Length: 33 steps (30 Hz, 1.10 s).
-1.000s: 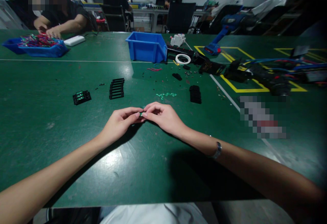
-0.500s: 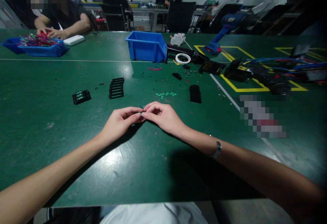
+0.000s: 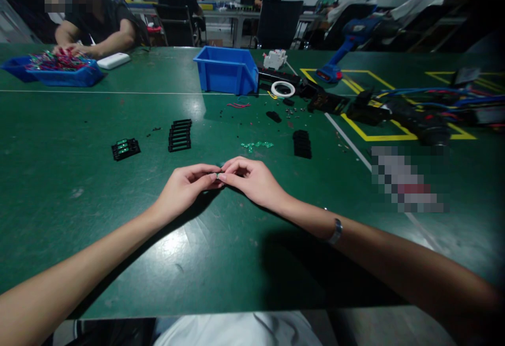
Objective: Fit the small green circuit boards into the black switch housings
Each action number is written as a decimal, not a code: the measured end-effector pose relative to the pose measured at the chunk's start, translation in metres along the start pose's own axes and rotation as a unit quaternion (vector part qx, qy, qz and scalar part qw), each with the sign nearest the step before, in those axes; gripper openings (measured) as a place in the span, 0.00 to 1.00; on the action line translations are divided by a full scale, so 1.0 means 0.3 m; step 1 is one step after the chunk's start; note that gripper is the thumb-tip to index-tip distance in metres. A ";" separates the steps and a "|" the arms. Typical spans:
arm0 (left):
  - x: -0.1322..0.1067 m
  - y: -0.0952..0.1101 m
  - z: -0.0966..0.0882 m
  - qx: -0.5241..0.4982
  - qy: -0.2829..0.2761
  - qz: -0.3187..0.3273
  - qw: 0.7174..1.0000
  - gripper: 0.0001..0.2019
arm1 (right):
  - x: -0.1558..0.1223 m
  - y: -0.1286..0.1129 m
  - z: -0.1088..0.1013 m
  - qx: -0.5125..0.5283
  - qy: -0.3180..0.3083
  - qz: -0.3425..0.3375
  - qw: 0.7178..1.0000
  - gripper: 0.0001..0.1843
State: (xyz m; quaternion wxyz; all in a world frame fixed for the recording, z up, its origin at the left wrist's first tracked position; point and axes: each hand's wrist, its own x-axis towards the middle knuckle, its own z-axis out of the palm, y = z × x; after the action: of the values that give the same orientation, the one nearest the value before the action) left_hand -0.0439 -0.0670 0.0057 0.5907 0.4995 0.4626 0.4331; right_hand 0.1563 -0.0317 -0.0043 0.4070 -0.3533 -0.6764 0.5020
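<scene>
My left hand (image 3: 189,185) and my right hand (image 3: 252,180) meet fingertip to fingertip low over the green table. Both are closed in a pinch on one small part, mostly hidden; only a tiny greenish bit shows between the thumbs. Just beyond them lies a scatter of small green pieces (image 3: 257,145). To the left is a row of black slotted strips (image 3: 180,135), and farther left a black group with green pieces set in it (image 3: 125,149). A stack of black parts (image 3: 302,144) lies to the right of the green pieces.
A blue bin (image 3: 226,72) stands at the back middle, with a white ring (image 3: 283,89) and a black arm-like assembly (image 3: 327,103) beside it. A blue cordless drill (image 3: 343,54) stands behind. At far left, a co-worker (image 3: 98,25) handles wires over a blue tray (image 3: 67,77).
My hands keep the same pinch in nearly the same place. The view has shifted very slightly.
</scene>
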 end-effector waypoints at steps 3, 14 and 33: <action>0.000 0.000 0.000 0.002 0.007 -0.001 1.000 0.17 | 0.000 -0.001 0.000 -0.002 0.001 0.002 1.000 0.10; 0.003 0.014 0.004 -0.001 0.020 -0.002 1.000 0.14 | 0.003 -0.008 0.002 0.063 -0.019 0.034 0.997 0.11; -0.017 0.007 0.001 0.000 -0.046 0.036 0.998 0.15 | -0.025 -0.046 -0.023 -0.034 -0.116 0.018 0.993 0.19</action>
State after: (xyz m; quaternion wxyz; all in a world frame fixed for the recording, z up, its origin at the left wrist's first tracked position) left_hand -0.0446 -0.0718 0.0084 0.5949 0.5353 0.4167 0.4311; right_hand 0.1647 -0.0391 0.0086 0.3047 -0.3183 -0.7291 0.5237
